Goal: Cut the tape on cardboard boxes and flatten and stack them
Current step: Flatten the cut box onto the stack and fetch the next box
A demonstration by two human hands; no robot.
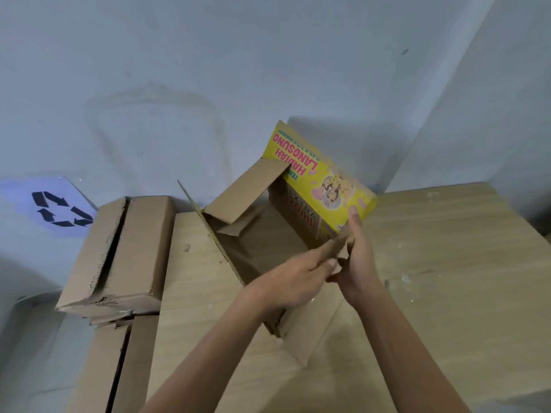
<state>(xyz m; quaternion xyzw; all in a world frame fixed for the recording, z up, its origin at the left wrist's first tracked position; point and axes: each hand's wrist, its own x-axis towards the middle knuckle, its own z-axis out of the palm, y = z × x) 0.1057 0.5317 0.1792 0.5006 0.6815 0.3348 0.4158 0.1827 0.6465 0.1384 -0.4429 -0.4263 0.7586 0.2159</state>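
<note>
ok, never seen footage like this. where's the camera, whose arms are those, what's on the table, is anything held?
There is one picture, from a wide-angle camera worn on a person's head, looking forward and down. There is no robot: both arms are the wearer's own.

The left hand and right hand meet at a small flap on the near corner of an open box that has one yellow printed side. The right hand's fingers lie straight against that side. The left hand's fingers lie along the flap, and I cannot tell whether it pinches it.

The box stands on a wooden table. To its left is a pile of flattened boxes, and further left a recycling sign. No cutter is in view.
</note>
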